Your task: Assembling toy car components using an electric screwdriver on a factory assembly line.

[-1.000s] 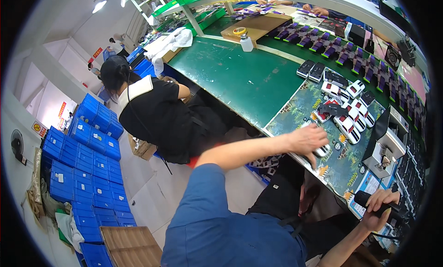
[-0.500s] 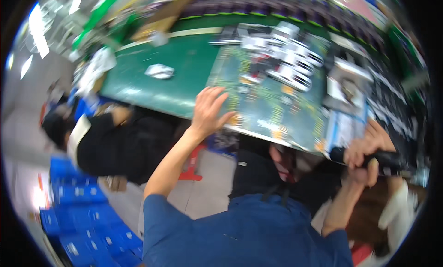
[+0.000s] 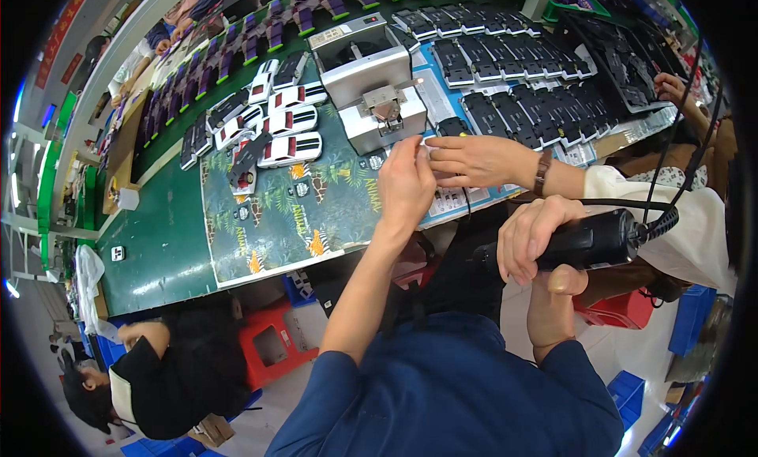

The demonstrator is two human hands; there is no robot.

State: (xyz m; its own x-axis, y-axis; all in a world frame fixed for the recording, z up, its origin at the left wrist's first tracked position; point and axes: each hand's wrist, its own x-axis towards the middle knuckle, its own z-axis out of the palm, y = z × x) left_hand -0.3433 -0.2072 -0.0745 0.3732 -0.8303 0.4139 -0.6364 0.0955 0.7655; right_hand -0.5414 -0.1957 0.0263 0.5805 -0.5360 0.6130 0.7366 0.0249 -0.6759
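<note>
Head view, looking down on a green workbench (image 3: 162, 244); the person's left hand (image 3: 407, 180) is raised over the front edge of a leaf-patterned mat (image 3: 300, 212), fingers drawn together at their tips around a small pale object (image 3: 421, 145) too small to identify; a co-worker's hand (image 3: 466, 158), reaching in from three o'clock with a brown wristband and a cream sleeve, meets the same spot, its fingertips pinched and touching or almost touching those of the left hand; whether both hands grip the object cannot be told; the person's right hand (image 3: 537, 240), at about four o'clock from the left hand and below the bench edge, is wrapped tight around the barrel of a black electric screwdriver (image 3: 596, 240), thumb pointing down, a coiled black cable (image 3: 671, 204) leaving the tool toward one o'clock; at twelve o'clock from the joined hands stands a grey metal press (image 3: 375, 90) on the mat; at ten o'clock lie several white device casings with red and black panels (image 3: 288, 125); rows of black parts (image 3: 513, 94) fill a blue sheet toward one and two o'clock; at seven o'clock a seated person in black (image 3: 170, 378) bends beneath the bench beside a red stool (image 3: 272, 346).
</note>
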